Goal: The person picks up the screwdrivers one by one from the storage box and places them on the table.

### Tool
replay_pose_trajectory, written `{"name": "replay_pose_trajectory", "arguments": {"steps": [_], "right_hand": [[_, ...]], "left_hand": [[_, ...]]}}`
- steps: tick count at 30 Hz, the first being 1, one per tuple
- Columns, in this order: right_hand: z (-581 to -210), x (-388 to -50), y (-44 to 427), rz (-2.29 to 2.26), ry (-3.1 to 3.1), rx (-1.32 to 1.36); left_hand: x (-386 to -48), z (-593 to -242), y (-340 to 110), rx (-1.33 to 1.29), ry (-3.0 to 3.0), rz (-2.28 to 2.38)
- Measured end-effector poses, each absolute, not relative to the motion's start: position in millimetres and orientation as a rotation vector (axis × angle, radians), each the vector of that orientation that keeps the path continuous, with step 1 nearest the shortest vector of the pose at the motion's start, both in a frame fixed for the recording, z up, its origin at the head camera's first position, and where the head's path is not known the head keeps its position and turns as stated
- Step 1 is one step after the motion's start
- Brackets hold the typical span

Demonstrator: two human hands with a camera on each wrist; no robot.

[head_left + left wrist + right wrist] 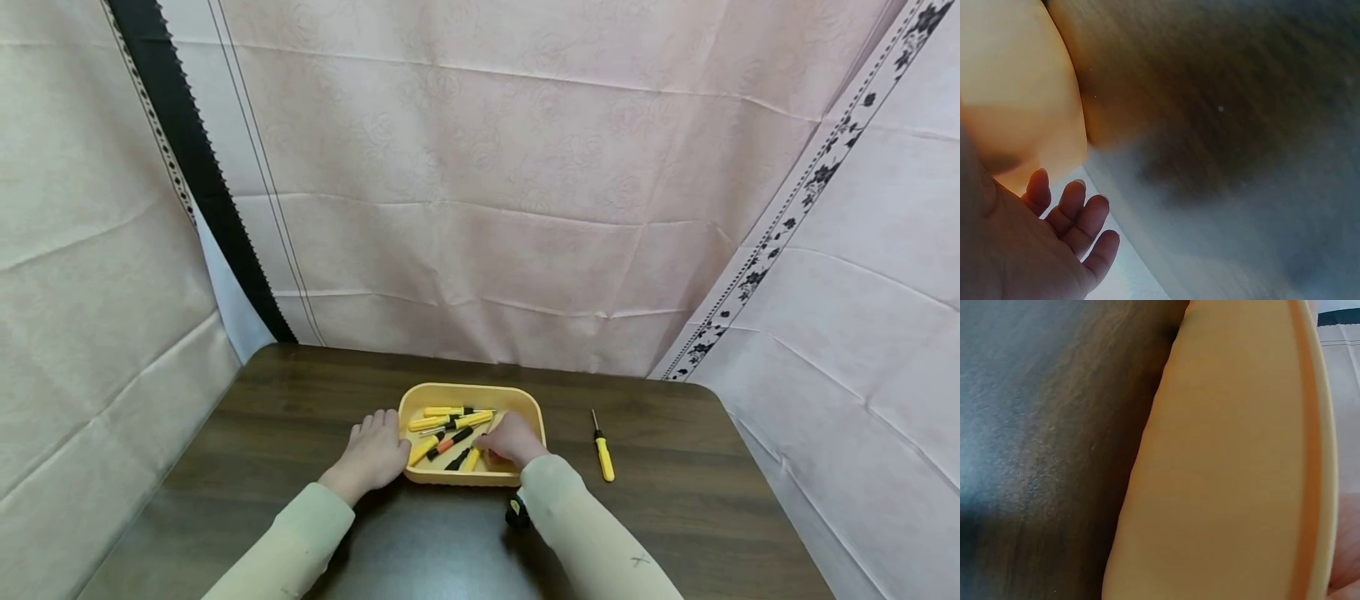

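A shallow yellow plastic tray [468, 478] stands on the table, holding several small screwdrivers, most with yellow-and-black handles. An orange-and-black screwdriver [450, 443] lies among them. At the tray's left end, my left hand [377, 450] rests against the wall; the left wrist view shows its fingers [1090, 222] loosely bent beside the tray. My right hand [515, 439] reaches over the near right side into the tray. Its fingertips are at a yellow screwdriver handle [472, 459], but whether they pinch it is hidden. In the right wrist view, the tray's outer wall [1229, 456] covers most of that hand.
One yellow-and-black screwdriver [603, 458] lies on the dark wooden table [675, 500], right of the tray. A small black object [517, 512] shows at the right sleeve's cuff. Pale patterned cloth [487, 183] hangs behind the table and at both sides.
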State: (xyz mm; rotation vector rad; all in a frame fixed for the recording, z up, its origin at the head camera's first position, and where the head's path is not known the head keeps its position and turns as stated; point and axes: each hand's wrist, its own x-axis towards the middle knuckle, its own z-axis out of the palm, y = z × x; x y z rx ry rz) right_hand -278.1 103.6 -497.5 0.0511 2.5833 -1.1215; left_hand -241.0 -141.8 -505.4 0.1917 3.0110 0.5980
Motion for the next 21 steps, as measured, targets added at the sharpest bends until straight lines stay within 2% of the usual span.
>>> {"name": "replay_pose_trajectory", "arguments": {"steps": [21], "right_hand": [[-499.3, -281.4, 102.1, -1.144, 2.554, 0.170]], "left_hand": [[-241.5, -506.9, -140.2, 0.168, 3.001, 0.615]]}}
